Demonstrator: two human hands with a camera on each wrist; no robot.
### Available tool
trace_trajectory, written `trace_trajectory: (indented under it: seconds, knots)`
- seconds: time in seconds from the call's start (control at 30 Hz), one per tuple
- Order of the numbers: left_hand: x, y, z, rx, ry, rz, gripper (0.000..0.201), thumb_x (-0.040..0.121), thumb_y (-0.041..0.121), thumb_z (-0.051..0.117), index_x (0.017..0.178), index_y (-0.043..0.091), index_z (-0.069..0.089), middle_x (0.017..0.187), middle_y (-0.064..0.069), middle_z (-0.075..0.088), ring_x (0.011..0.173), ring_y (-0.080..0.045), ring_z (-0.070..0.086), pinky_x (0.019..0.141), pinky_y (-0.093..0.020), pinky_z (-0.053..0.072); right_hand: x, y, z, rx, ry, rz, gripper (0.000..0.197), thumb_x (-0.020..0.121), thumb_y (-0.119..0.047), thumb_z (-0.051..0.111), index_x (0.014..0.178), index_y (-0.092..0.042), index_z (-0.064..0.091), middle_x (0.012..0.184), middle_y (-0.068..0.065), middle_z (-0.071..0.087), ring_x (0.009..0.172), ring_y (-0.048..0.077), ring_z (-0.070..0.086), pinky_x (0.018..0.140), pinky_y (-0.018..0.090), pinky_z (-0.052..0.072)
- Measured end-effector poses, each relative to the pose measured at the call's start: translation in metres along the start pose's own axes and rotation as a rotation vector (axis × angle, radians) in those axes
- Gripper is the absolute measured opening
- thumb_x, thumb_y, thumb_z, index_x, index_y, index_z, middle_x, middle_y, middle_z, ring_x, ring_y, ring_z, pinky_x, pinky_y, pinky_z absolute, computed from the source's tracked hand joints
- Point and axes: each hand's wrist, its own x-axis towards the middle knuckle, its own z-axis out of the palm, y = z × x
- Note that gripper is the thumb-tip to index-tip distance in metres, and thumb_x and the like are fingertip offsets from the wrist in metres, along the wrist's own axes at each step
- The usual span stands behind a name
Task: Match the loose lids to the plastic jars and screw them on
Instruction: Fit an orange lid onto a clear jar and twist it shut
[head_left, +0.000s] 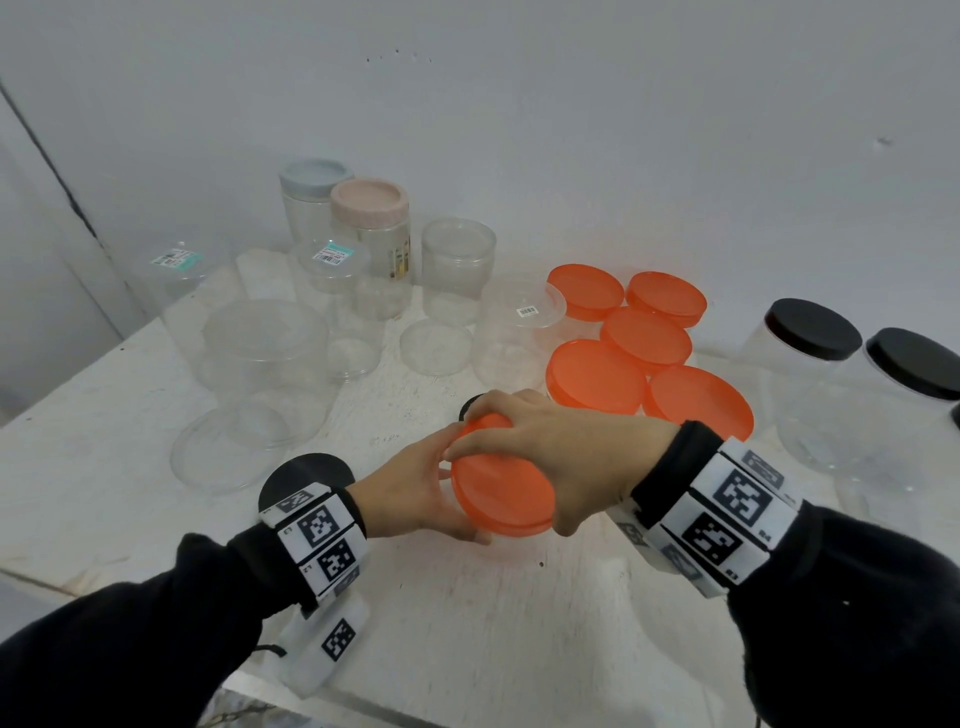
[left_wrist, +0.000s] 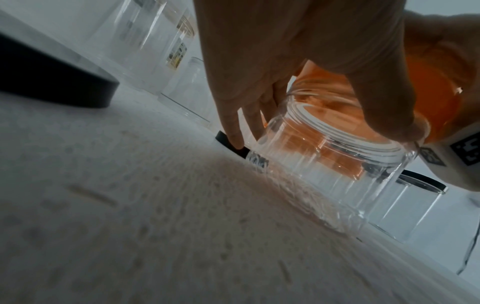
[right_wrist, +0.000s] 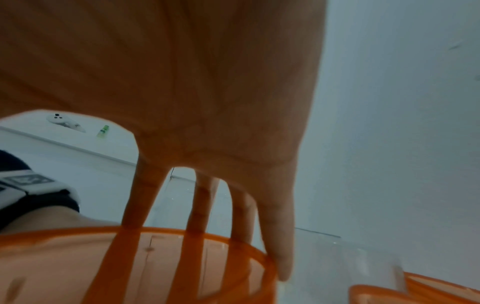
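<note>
Near middle of the white desk (head_left: 130, 415): a clear jar (left_wrist: 324, 162), upright, threaded neck showing in the left wrist view, gripped around its side by the left hand (head_left: 415, 488), thumb on the near side, fingers curled behind. Directly above, an orange lid (head_left: 501, 486) held tilted over the jar's mouth by the right hand (head_left: 550, 447), fingers spread down over the lid's far rim, thumb on the near edge. Whether the lid touches the threads: cannot tell.

To the right and farther back, five orange-lidded jars (head_left: 647, 338) clustered close together, lids on. At the far right edge, two large clear jars with black lids (head_left: 813, 327). Just left of the left wrist, a loose black lid (head_left: 306, 473) flat on the desk; a second dark lid (head_left: 470, 405) peeking out behind the right hand's fingers.

Left and far: a crowd of clear, open jars and clear lids (head_left: 436, 345), a wide clear jar (head_left: 265, 358) among them. Against the wall (head_left: 623, 130), two tall jars already capped, one with a blue-grey lid (head_left: 316, 176), one with a pink lid (head_left: 370, 200).

Black sleeves and white marker-patterned wristbands (head_left: 322, 535) on both arms.
</note>
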Motion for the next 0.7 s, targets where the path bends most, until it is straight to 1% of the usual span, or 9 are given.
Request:
trace_trajectory:
  seconds: [0.07,0.2,0.3,0.37,0.43,0.5,0.57,0.63,0.7]
  knots:
    - [0.000,-0.001,0.000,-0.001,-0.006,-0.003,0.088,0.054,0.015,0.090,0.122,0.041,0.041,0.120,0.015,0.055,0.112,0.005,0.051,0.093,-0.016,0.043,0.001,0.001,0.001,-0.007,-0.001,0.006,0.102,0.058,-0.010,0.078,0.138,-0.045,0.027,0.139,-0.009,0.016,0.123,0.018,0.022,0.089,0.042,0.050]
    - [0.000,0.000,0.000,0.013,-0.004,-0.010,0.086,0.054,0.016,0.090,0.118,0.044,0.040,0.120,0.017,0.053,0.111,0.004,0.051,0.091,-0.013,0.043,0.003,0.003,0.003,0.011,-0.016,0.015,0.100,0.059,-0.011,0.078,0.139,-0.044,0.027,0.140,-0.007,0.017,0.122,0.017,0.023,0.091,0.043,0.048]
    - [0.000,0.000,0.000,0.004,-0.008,-0.016,0.088,0.054,0.014,0.090,0.120,0.043,0.039,0.121,0.017,0.052,0.112,0.002,0.051,0.091,-0.013,0.043,0.004,0.003,0.003,0.011,-0.012,0.029,0.100,0.060,-0.016,0.080,0.139,-0.046,0.026,0.139,-0.008,0.018,0.120,0.017,0.027,0.090,0.041,0.049]
    - [0.000,0.000,0.001,-0.004,-0.008,-0.015,0.088,0.055,0.011,0.089,0.120,0.041,0.039,0.120,0.017,0.052,0.110,0.004,0.051,0.089,-0.009,0.042,0.004,0.003,0.003,-0.019,0.006,0.052,0.101,0.061,-0.028,0.082,0.139,-0.048,0.023,0.137,-0.007,0.021,0.116,0.018,0.031,0.089,0.038,0.049]
    - [0.000,0.001,0.002,-0.001,-0.003,-0.005,0.084,0.056,0.009,0.089,0.118,0.039,0.040,0.118,0.018,0.052,0.107,0.012,0.050,0.086,-0.005,0.041,0.003,0.002,0.005,-0.058,0.047,0.111,0.101,0.061,-0.048,0.079,0.141,-0.046,0.019,0.132,-0.005,0.026,0.111,0.018,0.037,0.085,0.035,0.049]
    - [-0.001,0.001,0.002,0.003,-0.005,0.001,0.084,0.057,0.009,0.088,0.120,0.038,0.040,0.118,0.018,0.053,0.106,0.013,0.050,0.085,-0.004,0.040,0.002,-0.003,0.009,-0.086,0.109,0.207,0.101,0.059,-0.068,0.071,0.142,-0.038,0.021,0.124,-0.001,0.033,0.102,0.020,0.047,0.076,0.032,0.049]
    - [-0.001,0.002,0.001,-0.003,-0.008,0.006,0.086,0.058,0.011,0.088,0.122,0.040,0.038,0.119,0.018,0.053,0.106,0.012,0.051,0.084,-0.005,0.041,0.000,-0.008,0.014,-0.122,0.139,0.282,0.104,0.060,-0.077,0.063,0.143,-0.030,0.021,0.125,0.003,0.035,0.096,0.022,0.053,0.068,0.030,0.044]
    - [-0.001,0.002,0.002,-0.002,-0.009,0.006,0.087,0.058,0.013,0.089,0.122,0.041,0.037,0.120,0.018,0.053,0.106,0.011,0.051,0.085,-0.007,0.042,-0.002,-0.009,0.016,-0.114,0.136,0.259,0.107,0.062,-0.075,0.063,0.146,-0.029,0.013,0.136,0.004,0.029,0.111,0.025,0.048,0.075,0.032,0.044]
    - [-0.001,0.000,0.001,-0.002,-0.006,0.007,0.088,0.054,0.017,0.091,0.121,0.041,0.039,0.121,0.020,0.051,0.107,0.013,0.050,0.087,-0.008,0.041,-0.004,-0.007,0.013,-0.053,0.088,0.147,0.107,0.066,-0.060,0.072,0.146,-0.037,0.006,0.149,0.000,0.012,0.132,0.025,0.027,0.096,0.037,0.042]
